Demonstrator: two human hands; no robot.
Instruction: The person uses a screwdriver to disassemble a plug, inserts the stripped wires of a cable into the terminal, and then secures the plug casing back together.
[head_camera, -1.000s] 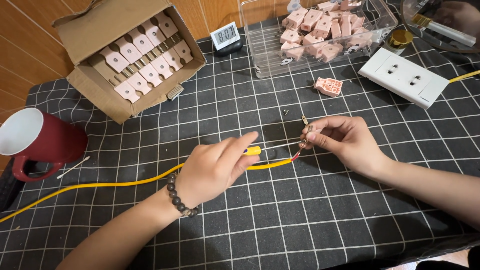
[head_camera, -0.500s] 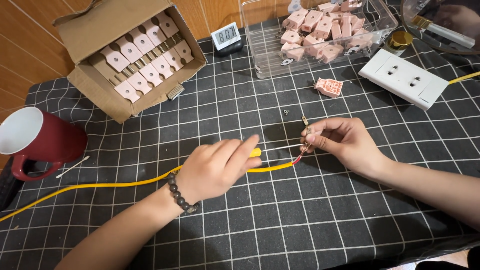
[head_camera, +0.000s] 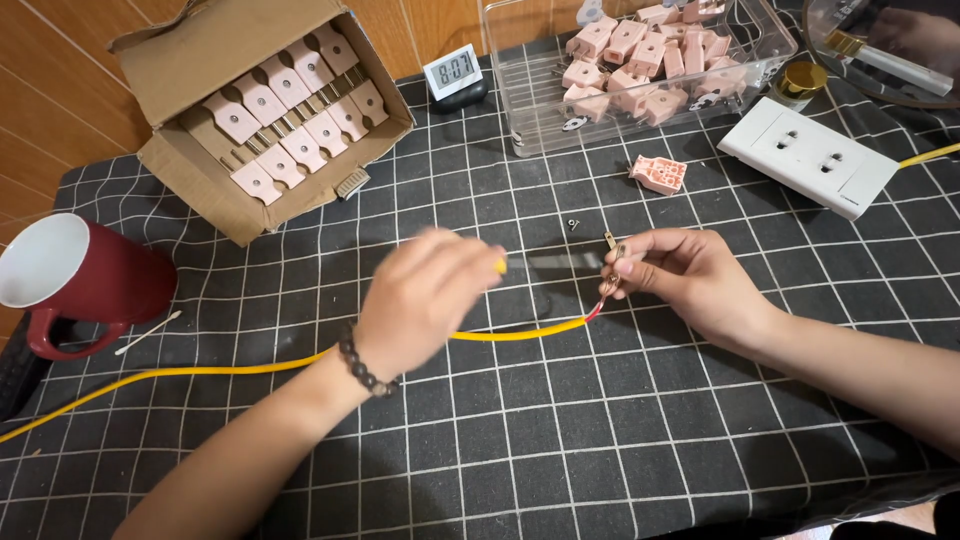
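A dark red mug (head_camera: 75, 285) sits at the left edge of the counter with the black checked cloth (head_camera: 560, 440). A brown cardboard box of pink parts (head_camera: 265, 110) is behind it. The front of the cloth has lots of open room. A long yellow wire (head_camera: 200, 370) runs from the left edge to the middle. The left hand (head_camera: 425, 300) is blurry and curled around something yellow-tipped. The right hand (head_camera: 685, 280) pinches the wire's bare end. A white socket plate (head_camera: 810, 155) lies far right.
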